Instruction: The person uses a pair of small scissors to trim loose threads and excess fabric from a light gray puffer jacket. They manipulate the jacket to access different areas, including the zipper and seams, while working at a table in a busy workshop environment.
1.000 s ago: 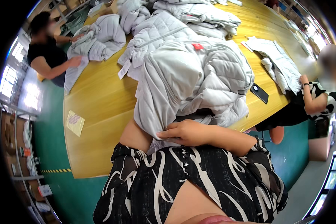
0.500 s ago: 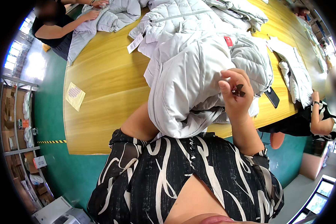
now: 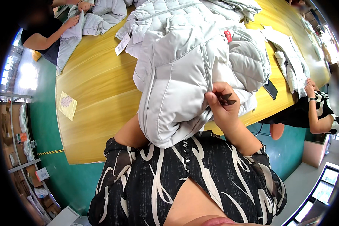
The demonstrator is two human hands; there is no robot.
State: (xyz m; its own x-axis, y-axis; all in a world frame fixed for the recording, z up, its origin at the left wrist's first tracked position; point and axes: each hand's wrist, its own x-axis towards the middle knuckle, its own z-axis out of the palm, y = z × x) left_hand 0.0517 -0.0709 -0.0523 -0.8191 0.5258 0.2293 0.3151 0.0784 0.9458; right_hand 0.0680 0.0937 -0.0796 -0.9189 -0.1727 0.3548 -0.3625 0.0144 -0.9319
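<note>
A pale grey padded jacket (image 3: 177, 90) lies bunched in front of me, its lower part hanging over the table edge against my body. My left forearm (image 3: 131, 132) goes beneath the jacket, and the cloth hides that hand. My right hand (image 3: 226, 112) is closed, with a small pair of dark thread snips (image 3: 227, 99) in it, blades pointing out past the fingers. Thumb and forefinger of this hand meet at a seam on the jacket's right part, apparently pinching the cloth. A red label (image 3: 228, 36) shows near the jacket's far end.
More grey jackets (image 3: 169, 15) are heaped beyond on the wooden table (image 3: 94, 98). A black phone (image 3: 270, 89) lies to the right, a yellowish paper (image 3: 68, 106) to the left. One person (image 3: 45, 34) handles a jacket at far left, another (image 3: 320, 113) at right.
My right hand has moved left and down from above the jacket onto its seam, bringing the snips along. The jacket's near part has shifted slightly left and lower.
</note>
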